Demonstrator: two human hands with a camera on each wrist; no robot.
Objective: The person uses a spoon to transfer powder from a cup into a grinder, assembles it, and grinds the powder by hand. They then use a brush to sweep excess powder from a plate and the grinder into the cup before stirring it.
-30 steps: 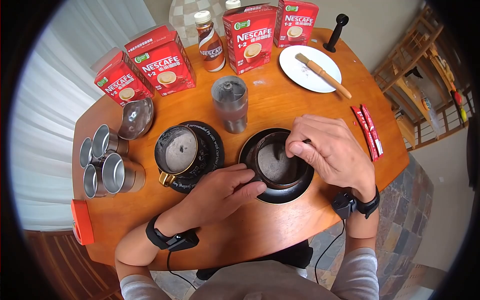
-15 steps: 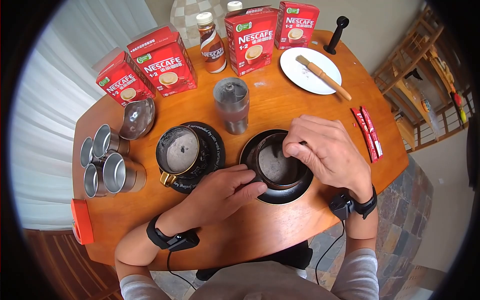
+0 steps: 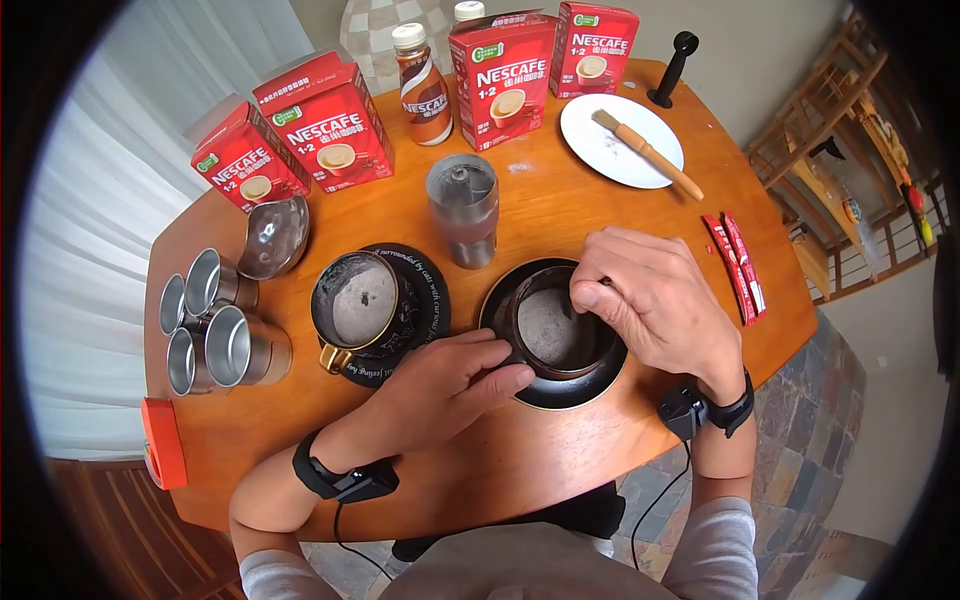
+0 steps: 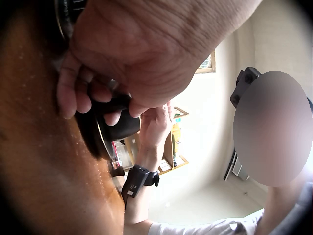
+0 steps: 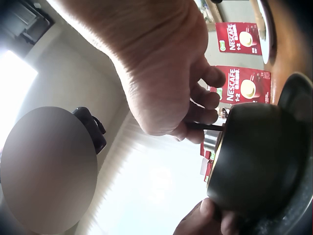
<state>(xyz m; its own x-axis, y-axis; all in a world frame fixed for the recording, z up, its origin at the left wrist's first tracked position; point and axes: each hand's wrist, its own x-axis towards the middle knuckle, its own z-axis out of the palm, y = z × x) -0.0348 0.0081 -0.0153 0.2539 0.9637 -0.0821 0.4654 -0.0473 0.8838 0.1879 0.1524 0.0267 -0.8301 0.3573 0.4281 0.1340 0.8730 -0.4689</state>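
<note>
A black cup (image 3: 590, 357) of greyish, frothy-looking liquid (image 3: 546, 328) stands on a dark saucer (image 3: 556, 397). At the cup's near left side, my left hand (image 3: 445, 385) pinches its handle between thumb and fingers, as the left wrist view shows. Above the far right rim, my right hand (image 3: 655, 300) pinches the thin dark handle of a spoon (image 5: 206, 127), whose lower end is hidden in the cup. To the left, a second dark cup (image 3: 322, 300) with a gold handle (image 3: 338, 358) holds similar liquid, on a lettered black mat (image 3: 428, 290).
Behind the cups stands a metal grinder-like cylinder (image 3: 468, 215). Red coffee boxes (image 3: 505, 85) and a bottle (image 3: 425, 105) line the back. Steel cups (image 3: 245, 345) and a bowl (image 3: 275, 238) stand left. A plate (image 3: 590, 150) bears a brush (image 3: 650, 150); red sachets (image 3: 738, 265) lie right.
My right hand has shifted slightly left and back, with the spoon handle still between its fingers. The left hand keeps its place at the cup. The whole head view has shifted a little.
</note>
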